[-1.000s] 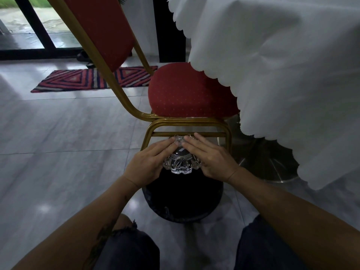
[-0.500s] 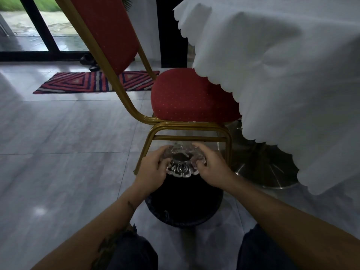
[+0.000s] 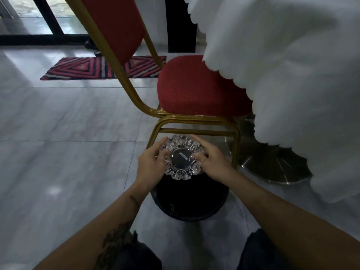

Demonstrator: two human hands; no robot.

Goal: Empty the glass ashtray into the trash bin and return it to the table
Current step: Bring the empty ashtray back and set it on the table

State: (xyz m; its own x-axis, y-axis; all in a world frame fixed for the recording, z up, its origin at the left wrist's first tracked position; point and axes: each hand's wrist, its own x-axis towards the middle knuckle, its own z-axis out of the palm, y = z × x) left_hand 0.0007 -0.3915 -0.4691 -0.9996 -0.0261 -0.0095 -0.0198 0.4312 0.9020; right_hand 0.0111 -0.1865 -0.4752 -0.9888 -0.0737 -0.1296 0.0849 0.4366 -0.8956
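A cut-glass ashtray point(image 3: 182, 157) with a scalloped rim is held level over the far edge of a round black trash bin point(image 3: 190, 199) on the floor. Its hollow faces up, and a small pale strip shows in its dark centre. My left hand point(image 3: 151, 162) grips its left rim and my right hand point(image 3: 211, 162) grips its right rim. The table stands to the right under a white scalloped tablecloth point(image 3: 282, 75) that hangs low; the tabletop is out of view.
A red chair with a gold frame point(image 3: 196, 121) stands just behind the bin, its leg close to my right hand. The table's shiny metal base point(image 3: 272, 166) lies at right. A striped mat point(image 3: 101, 68) lies far left on grey tiles. My knees flank the bin.
The ashtray has turned from tipped down over the bin to level with its hollow facing up. Both hands have shifted from covering it to holding its sides.
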